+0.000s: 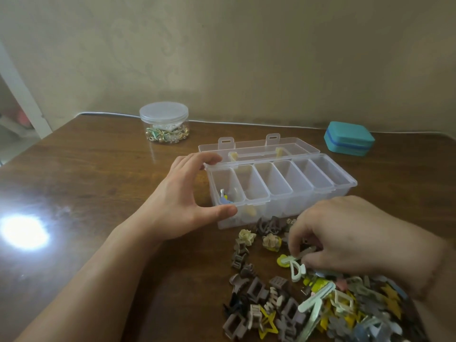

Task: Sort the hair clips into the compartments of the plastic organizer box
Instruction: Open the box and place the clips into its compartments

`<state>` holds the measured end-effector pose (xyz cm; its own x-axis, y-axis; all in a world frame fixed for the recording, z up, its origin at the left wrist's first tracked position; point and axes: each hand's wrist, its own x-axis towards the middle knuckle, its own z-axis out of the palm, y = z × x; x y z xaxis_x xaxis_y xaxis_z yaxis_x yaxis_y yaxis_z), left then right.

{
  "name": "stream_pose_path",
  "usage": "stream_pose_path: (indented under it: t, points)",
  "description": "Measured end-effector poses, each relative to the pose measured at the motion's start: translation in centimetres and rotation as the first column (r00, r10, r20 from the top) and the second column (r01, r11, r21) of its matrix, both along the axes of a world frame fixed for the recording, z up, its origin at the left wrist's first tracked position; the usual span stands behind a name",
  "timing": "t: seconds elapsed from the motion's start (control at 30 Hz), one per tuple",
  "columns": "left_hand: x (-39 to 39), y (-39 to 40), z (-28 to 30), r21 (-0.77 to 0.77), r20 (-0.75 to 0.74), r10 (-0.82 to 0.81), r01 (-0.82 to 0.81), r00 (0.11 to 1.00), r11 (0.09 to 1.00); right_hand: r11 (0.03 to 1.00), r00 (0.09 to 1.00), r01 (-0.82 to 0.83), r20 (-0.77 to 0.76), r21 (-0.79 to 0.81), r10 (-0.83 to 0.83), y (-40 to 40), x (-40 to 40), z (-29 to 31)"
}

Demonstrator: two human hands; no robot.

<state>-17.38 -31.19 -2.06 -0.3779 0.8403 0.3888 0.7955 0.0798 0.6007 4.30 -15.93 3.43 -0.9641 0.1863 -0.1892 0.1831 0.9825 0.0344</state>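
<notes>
A clear plastic organizer box (345, 186) lies open mid-table, its lid (259, 145) folded back. My left hand (182, 201) holds the box's left end, fingers on the far corner and thumb against the front wall. The leftmost compartment holds a few small clips (225, 199); a yellowish clip (251, 212) shows through the front wall. A pile of hair clips (320, 307) in brown, grey, yellow and mint spreads before the box. My right hand (345, 235) reaches down into the pile, fingertips pinching a beige flat clip (307, 251) beside a yellow one (282, 260).
A round clear jar (164, 123) with a lid and beaded trinkets stands at the back left. A teal case (349, 139) sits at the back right. A white cable (246, 123) runs along the wall. Glare (23, 233) marks the wooden table (86, 174) at left.
</notes>
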Motion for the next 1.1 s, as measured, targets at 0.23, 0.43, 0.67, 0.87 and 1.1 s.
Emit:
stream_pose_path:
  t: [0.23, 0.43, 0.67, 0.87, 1.1]
  points:
    - [-0.1, -0.1, 0.0, -0.001, 0.002, 0.003, -0.003, 1.0, 1.0, 0.996, 1.0, 0.001, -0.014, 0.09, 0.001, 0.3, -0.5, -1.0]
    - [0.0, -0.1, 0.0, 0.007, 0.0, 0.003, -0.003, 1.0, 1.0, 0.998, 0.985, -0.064, -0.163, -0.006, 0.062, 1.4, 0.4, -0.5]
    - [-0.1, -0.2, 0.2, -0.01, -0.001, -0.008, 0.008, 1.0, 1.0, 0.457, 0.807, -0.053, -0.307, -0.888, -0.504, 1.6, -4.1, 2.2]
    - [-0.3, -0.2, 0.1, -0.015, -0.004, -0.012, 0.012, 1.0, 1.0, 0.665, 0.811, 0.335, -0.155, -0.668, -0.565, 1.9, -8.3, 2.5]
    - [-0.4, -0.2, -0.2, -0.02, 0.021, -0.02, 0.021, 1.0, 1.0, 0.964, 0.952, 0.149, -0.233, -0.221, -0.2, -1.4, -2.6, 2.4]
